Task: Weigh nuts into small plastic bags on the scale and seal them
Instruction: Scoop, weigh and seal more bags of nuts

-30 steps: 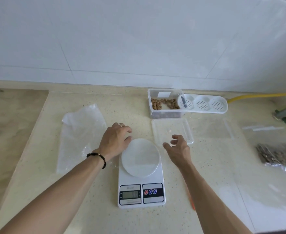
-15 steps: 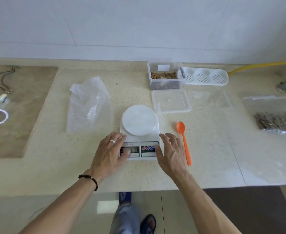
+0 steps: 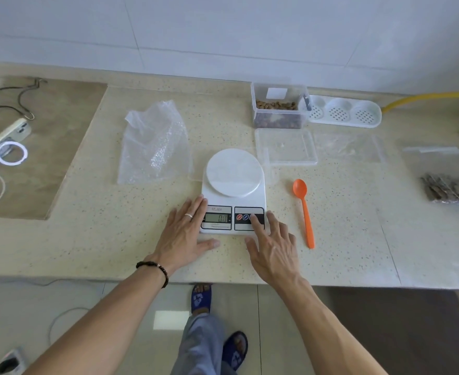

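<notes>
white scale [image 3: 233, 190], orange spoon [image 3: 304, 209] — speckled beige counter [image 3: 344, 226], brown nuts [image 3: 275, 105]

A white digital scale [image 3: 233, 196] lies flat near the worktop's front edge, its round platter bare and display lit. Behind it to the right stands an open clear tub of nuts [image 3: 279, 109]. Crumpled clear plastic bags [image 3: 155, 144] lie to its left, a filled bag of nuts [image 3: 451, 186] far right

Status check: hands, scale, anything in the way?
Left hand flat beside scale; right hand fingertip on its buttons. Platform bare. Orange spoon lies right, apart.
</notes>
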`<state>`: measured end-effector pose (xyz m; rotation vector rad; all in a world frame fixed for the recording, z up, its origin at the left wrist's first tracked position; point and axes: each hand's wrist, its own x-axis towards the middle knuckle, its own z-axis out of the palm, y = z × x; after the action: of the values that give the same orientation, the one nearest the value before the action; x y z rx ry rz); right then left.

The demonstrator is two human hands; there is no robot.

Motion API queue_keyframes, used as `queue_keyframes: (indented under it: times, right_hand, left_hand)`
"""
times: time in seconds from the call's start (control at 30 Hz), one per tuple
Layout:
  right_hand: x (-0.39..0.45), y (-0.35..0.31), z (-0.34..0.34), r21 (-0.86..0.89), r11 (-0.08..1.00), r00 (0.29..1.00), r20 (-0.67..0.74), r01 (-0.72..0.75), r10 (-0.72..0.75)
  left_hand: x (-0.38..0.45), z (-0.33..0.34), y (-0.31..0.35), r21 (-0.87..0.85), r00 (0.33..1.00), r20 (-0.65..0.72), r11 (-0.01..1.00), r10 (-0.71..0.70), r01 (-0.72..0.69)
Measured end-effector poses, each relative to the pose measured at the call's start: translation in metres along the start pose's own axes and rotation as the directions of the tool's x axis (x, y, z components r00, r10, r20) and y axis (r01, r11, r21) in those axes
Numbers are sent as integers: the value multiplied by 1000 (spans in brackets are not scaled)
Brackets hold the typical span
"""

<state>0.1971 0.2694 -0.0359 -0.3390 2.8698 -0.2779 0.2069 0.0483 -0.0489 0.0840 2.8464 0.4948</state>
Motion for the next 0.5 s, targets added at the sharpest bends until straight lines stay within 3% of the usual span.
queue_keyframes:
  times: [0.5]
  right_hand:
    - [1, -4, 6, 2, 999, 999, -37, -37, 37]
  left_hand:
    - [0, 3, 0, -28, 1000, -10, 1000, -4, 4]
